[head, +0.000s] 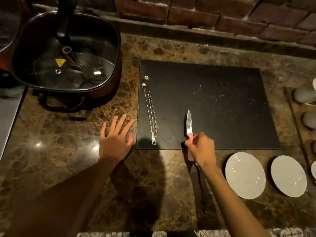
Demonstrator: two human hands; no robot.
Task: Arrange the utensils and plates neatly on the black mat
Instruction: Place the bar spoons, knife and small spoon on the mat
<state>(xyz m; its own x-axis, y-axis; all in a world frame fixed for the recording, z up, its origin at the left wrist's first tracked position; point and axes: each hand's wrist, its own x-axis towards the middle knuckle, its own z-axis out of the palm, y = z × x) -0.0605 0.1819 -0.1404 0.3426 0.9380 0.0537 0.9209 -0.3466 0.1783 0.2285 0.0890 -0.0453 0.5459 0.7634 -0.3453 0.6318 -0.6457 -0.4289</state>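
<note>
A black mat lies on the brown marble counter. Two long twisted metal spoon-forks lie side by side along the mat's left edge, spoon ends far, fork ends near. My right hand is closed around the pink handle of a knife, whose blade points away over the mat's near edge. My left hand rests flat on the counter left of the mat, fingers spread and holding nothing. Two white plates sit on the counter, near and right of the mat.
A large dark electric pot with a glass lid stands at the far left. A tray with pale rounded objects lines the right edge. A thin dark utensil lies on the counter under my right forearm. A brick wall runs behind.
</note>
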